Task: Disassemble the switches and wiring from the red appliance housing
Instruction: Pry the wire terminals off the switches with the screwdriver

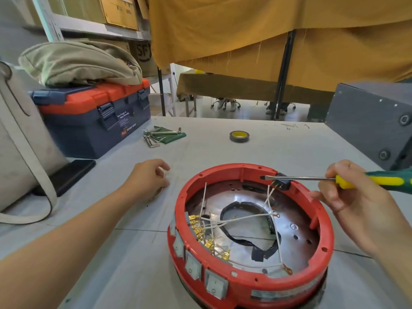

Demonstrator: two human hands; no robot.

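Resting on the grey table (278, 150), near its front edge and right of centre, is the round red appliance housing (252, 284), open side up. Three grey rocker switches (193, 264) sit in a row in its near-left wall, with brass terminals (201, 230) behind them on the inside. White wires (240, 219) cross the shiny metal floor of the housing, over a loop wrapped in black tape (249, 240); two wire ends carry ring lugs. A small black component (284, 181) is mounted on the far-right rim, with white wires running down from it. The right hand (347, 192) grips a screwdriver (330, 179) with a green and yellow handle, fingers curled round the handle's front end; the shaft lies roughly level across the black component, and the flat tip stands over the housing's interior, just beyond that component. The left hand (149, 177) rests on the table left of the housing, apart from it, fingers loosely curled; something small and white shows at its fingertips, but whether it is pinched cannot be told. Farther back lie a set of hex keys (156, 136) with a green holder and a roll of tape (239, 136). A blue and orange toolbox (93, 119) stands at the left rear with an olive bag (78, 61) on top. A dark phone (66, 177) lies beside a pale bag (20, 141) at the left edge.
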